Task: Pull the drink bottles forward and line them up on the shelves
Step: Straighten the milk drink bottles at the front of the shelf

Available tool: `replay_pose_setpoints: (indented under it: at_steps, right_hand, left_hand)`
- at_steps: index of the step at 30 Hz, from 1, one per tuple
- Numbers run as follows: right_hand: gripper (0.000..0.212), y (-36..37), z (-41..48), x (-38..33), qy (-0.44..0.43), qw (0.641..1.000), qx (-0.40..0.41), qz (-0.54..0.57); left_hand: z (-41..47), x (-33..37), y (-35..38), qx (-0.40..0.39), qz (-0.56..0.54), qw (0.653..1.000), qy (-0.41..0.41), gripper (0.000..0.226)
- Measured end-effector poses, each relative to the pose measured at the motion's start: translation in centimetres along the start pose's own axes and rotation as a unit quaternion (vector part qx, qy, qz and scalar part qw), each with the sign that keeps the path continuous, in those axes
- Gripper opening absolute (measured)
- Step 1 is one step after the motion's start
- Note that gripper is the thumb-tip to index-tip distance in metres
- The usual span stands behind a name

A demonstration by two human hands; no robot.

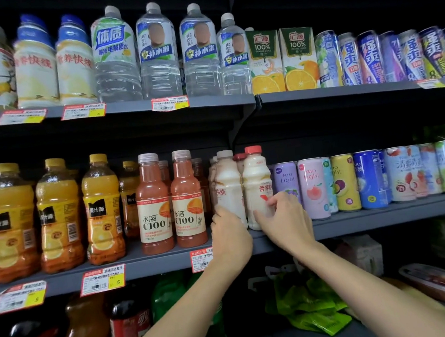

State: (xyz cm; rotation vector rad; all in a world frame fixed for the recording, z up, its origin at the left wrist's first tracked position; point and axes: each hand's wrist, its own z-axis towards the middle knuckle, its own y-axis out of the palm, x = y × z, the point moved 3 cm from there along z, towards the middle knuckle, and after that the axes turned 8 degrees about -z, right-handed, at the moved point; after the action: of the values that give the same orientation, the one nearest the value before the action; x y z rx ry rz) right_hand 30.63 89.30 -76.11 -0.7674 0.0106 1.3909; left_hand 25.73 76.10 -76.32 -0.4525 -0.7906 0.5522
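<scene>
2 pale milk-drink bottles stand side by side near the front edge of the middle shelf (pixel 149 265), and on my feed each has a hand on it. The left hand (pixel 232 235) wraps its fingers round the lower body of the white-capped bottle (pixel 228 184), clamped on it from the left side. The right hand (pixel 286 222) grips the red-capped bottle (pixel 253 176) just beside it, thumb on the bottle's front and the other fingers curled round its right flank, covering part of the red print on the label. Both bottles look upright, and they stand so close that I cannot tell whether they touch. More bottles of the same kind show behind them, deeper in. To the left, 2 pink C100 bottles (pixel 153 207) stand level with each other at the shelf front, and further left I count 3 orange juice bottles (pixel 58 214) in the front row with a 4th set back. To the right of the red-capped bottle, a row of pastel cans (pixel 313 186) runs along the neighbouring shelf section. Up on the top shelf (pixel 209 100) I see large water bottles (pixel 157 52), 2 orange juice cartons (pixel 297 58) and blue cans (pixel 368 57). Price tags (pixel 101 280) hang on the shelf rims.
</scene>
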Motion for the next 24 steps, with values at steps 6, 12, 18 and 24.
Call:
replay_pose_setpoints:
  at_steps: [6, 12, 18, 24]
  right_hand:
    - [0.073, 1.4, -0.2, 0.2, 0.042, 0.999, -0.01, 0.003]
    - [0.065, 1.6, -0.1, 1.3, 0.037, 0.999, -0.015, 0.03]
    - [0.055, 1.7, -0.6, 1.7, 0.018, 1.0, 0.009, 0.002]
    - [0.074, 1.9, -0.8, 1.7, 0.045, 0.998, 0.009, 0.044]
  left_hand:
    - [-1.2, -0.2, -0.1, 0.039, 0.041, 0.997, 0.057, 0.038]
    - [-1.5, -0.3, -0.1, 0.037, 0.007, 0.997, 0.061, 0.044]
    - [-1.2, 0.2, 0.1, 0.041, -0.025, 0.998, 0.033, 0.038]
    - [-1.5, 0.3, 0.1, 0.09, 0.009, 0.995, 0.033, 0.05]
